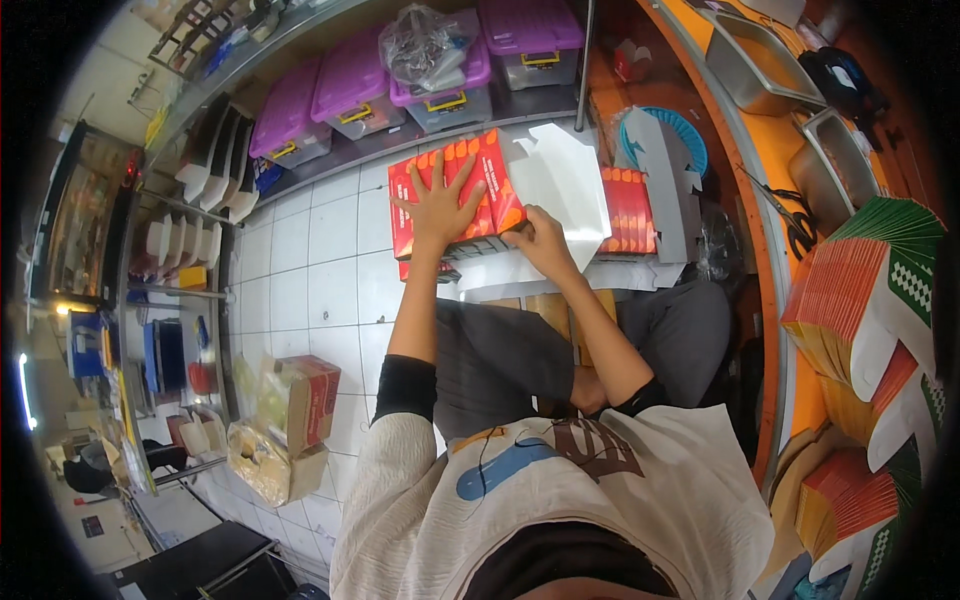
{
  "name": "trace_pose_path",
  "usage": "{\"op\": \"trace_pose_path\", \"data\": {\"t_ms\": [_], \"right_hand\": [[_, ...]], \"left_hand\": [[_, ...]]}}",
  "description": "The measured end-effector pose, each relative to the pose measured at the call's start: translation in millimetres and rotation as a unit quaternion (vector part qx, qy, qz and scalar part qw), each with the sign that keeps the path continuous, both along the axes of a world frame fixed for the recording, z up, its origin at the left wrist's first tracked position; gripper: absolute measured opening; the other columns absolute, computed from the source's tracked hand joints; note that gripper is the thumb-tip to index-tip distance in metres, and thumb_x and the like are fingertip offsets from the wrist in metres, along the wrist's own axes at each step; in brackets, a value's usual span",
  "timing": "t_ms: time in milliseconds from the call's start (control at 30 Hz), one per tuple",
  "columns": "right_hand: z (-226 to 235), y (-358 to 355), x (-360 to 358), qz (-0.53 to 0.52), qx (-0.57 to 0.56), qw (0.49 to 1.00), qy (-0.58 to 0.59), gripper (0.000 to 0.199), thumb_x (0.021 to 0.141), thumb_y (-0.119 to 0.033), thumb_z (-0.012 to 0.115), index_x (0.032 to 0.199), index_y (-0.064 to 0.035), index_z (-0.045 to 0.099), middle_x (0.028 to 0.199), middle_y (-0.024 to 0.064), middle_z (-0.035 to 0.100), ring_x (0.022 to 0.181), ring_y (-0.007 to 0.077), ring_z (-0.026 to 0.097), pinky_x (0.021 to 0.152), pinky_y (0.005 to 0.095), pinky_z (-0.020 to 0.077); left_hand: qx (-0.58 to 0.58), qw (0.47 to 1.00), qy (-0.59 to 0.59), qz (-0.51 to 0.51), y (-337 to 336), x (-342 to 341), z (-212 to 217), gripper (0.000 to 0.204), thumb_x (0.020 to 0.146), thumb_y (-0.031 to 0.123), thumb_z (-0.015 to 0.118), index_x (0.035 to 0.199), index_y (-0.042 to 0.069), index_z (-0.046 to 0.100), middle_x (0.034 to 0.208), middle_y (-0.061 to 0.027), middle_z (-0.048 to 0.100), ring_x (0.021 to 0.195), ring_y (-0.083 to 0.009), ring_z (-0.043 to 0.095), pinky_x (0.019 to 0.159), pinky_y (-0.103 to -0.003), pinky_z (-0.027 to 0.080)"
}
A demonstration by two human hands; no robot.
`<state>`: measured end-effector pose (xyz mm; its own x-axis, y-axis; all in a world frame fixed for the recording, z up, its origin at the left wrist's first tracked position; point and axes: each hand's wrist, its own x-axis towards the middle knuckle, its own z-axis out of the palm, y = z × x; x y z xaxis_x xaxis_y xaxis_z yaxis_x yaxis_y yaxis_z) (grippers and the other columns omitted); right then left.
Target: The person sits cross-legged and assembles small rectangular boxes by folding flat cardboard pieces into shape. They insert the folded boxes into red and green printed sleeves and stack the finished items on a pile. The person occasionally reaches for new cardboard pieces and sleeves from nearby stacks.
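A block of red cartons (404, 222) with orange patterns stands in front of me, its pieces packed side by side. My left hand (438, 208) lies flat on top of it, fingers spread wide. At the block's near right corner my right hand (545, 243) is closed, with bent fingers on the edge of the end carton; its fingertips are partly hidden. A white unfolded carton sheet (565, 185) lies just right of the block. Beyond that sheet, more red cartons (627, 212) sit in a row next to a grey-white cardboard flap (668, 180).
Purple-lidded storage boxes (355, 75) line a low shelf ahead. An open brown cardboard box (300, 410) rests on the tiled floor (335, 290) at left. On the orange counter (720, 95) at right are scissors (790, 210), metal trays (765, 65) and stacked folded cartons (840, 300). A blue basket (690, 140) stands behind.
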<state>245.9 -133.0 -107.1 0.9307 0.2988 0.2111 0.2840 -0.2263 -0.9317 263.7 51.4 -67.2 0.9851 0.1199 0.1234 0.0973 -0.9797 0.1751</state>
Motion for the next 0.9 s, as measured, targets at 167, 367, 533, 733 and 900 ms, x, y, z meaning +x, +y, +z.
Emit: {"op": "trace_pose_path", "data": {"t_ms": [167,367,533,733,900], "right_hand": [[-15,23,-4,-0.077,0.056,0.994,-0.05,0.024,0.075,-0.003,0.066,0.095,0.0039,0.054,0.078,0.0134,0.053,0.063,0.0218,0.056,0.058,0.0317,0.0434],[-31,1,1,-0.025,-0.018,0.999,-0.035,0.03,0.076,0.0,0.064,0.105,-0.001,0.06,0.087,0.0124,0.053,0.067,0.0184,0.058,0.063,0.0284,0.0472],[-40,-17,3,-0.019,-0.091,0.996,-0.008,0.02,0.077,-0.008,0.061,0.097,-0.0062,0.065,0.083,0.0179,0.055,0.08,0.0335,0.056,0.071,0.0404,0.0435],[-46,-5,4,0.027,-0.051,0.998,0.014,0.013,0.081,-0.01,0.058,0.089,-0.003,0.066,0.079,0.0164,0.057,0.074,0.0321,0.057,0.069,0.0379,0.0445],[-41,-11,47,0.024,0.115,0.991,0.063,0.028,0.094,-0.018,0.049,0.119,-0.0062,0.055,0.114,0.0031,0.055,0.104,0.0114,0.05,0.091,0.026,0.0384]], "left_hand": [[0.026,1.0,-0.01,-0.002,-9,-3,0,0.06,0.084,0.066,0.036,0.138,0.041,0.031,0.152,-0.0016,0.013,0.136,-0.0449,0.004,0.092,-0.078,0.001],[0.02,1.0,-0.005,0.008,-8,-3,3,0.06,0.084,0.066,0.035,0.138,0.041,0.031,0.152,-0.0004,0.013,0.137,-0.0424,0.005,0.093,-0.077,0.002],[-0.005,1.0,-0.005,0.007,-10,0,0,0.062,0.083,0.068,0.035,0.138,0.04,0.032,0.151,-0.0023,0.015,0.137,-0.0429,0.004,0.093,-0.077,0.0],[-0.007,1.0,-0.002,0.01,-6,0,-2,0.062,0.083,0.067,0.035,0.138,0.04,0.031,0.151,-0.0028,0.015,0.137,-0.043,0.003,0.092,-0.078,0.0],[-0.02,1.0,-0.02,0.01,-2,-5,0,0.062,0.082,0.068,0.035,0.137,0.039,0.033,0.15,-0.0059,0.018,0.136,-0.0444,0.005,0.092,-0.078,-0.001]]}}
